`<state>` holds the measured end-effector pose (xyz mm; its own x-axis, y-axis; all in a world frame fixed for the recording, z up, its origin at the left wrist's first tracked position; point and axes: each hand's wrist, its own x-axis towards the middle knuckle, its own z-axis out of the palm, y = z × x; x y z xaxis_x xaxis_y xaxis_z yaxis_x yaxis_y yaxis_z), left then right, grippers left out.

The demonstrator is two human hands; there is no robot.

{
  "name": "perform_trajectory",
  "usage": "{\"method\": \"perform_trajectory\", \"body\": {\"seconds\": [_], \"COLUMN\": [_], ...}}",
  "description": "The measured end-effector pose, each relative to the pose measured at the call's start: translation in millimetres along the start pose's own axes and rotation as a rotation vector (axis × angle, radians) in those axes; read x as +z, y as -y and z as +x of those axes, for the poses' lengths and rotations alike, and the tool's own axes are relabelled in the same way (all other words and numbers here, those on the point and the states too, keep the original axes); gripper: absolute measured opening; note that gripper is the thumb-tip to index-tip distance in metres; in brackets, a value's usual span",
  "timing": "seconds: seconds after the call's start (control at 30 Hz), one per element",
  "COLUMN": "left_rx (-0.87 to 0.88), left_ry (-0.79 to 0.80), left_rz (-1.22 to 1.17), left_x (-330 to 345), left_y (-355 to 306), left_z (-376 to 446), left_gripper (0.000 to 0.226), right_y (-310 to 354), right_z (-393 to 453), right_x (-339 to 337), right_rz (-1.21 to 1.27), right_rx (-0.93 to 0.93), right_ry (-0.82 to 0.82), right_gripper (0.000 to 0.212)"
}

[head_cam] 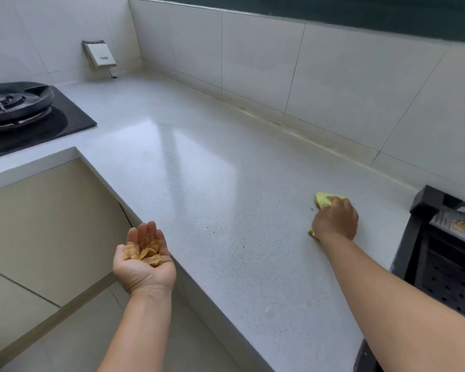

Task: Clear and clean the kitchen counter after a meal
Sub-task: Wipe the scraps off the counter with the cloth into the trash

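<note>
Pale speckled counter (212, 183) runs diagonally across frame, tiled wall behind; gas hob (16, 103) upper left, dark sink rack (440, 251) at right edge. Right hand (336, 221), lower right, presses and grips a yellow-green cloth (323, 199) on the counter. Left hand (144, 260), lower centre, is cupped palm-up just off the counter edge, holding food scraps (145, 253). Risk: palm tilts during wiping, so scraps spill to the floor. A few dark specks remain mid-counter.

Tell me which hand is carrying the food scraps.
The left hand, held palm up off the counter's edge, cups the yellowish food scraps. The right hand instead presses a yellow-green cloth on the counter.
</note>
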<state>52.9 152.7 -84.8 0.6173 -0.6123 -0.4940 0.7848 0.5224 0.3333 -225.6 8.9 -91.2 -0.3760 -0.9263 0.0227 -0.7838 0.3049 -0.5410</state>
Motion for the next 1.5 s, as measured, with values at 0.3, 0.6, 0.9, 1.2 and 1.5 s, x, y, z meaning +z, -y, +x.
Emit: {"method": "perform_trajectory", "body": {"seconds": [0.3, 0.6, 0.9, 1.2, 1.5], "left_rx": [0.026, -0.100, -0.148, -0.207, -0.283], "left_ry": [-0.164, -0.227, -0.117, -0.197, -0.203], "left_rz": [-0.049, -0.173, -0.176, -0.128, -0.042], "left_x": [-28, -33, -37, -59, -73], "left_y": [8, 22, 16, 28, 45], "left_z": [8, 4, -10, -27, -67], "left_gripper": [0.039, 0.033, 0.036, 0.033, 0.030], "right_y": [53, 121, 143, 85, -22], "right_z": [-36, -156, -199, -112, -86], "right_x": [23, 68, 69, 19, -34], "right_rz": [-0.067, 0.046, 0.489, 0.754, 0.150], "right_rx": [-0.340, -0.768, -0.547, -0.221, -0.407], "right_ry": [0.262, 0.461, 0.734, 0.521, 0.295], "right_gripper": [0.046, 0.044, 0.035, 0.034, 0.040]}}
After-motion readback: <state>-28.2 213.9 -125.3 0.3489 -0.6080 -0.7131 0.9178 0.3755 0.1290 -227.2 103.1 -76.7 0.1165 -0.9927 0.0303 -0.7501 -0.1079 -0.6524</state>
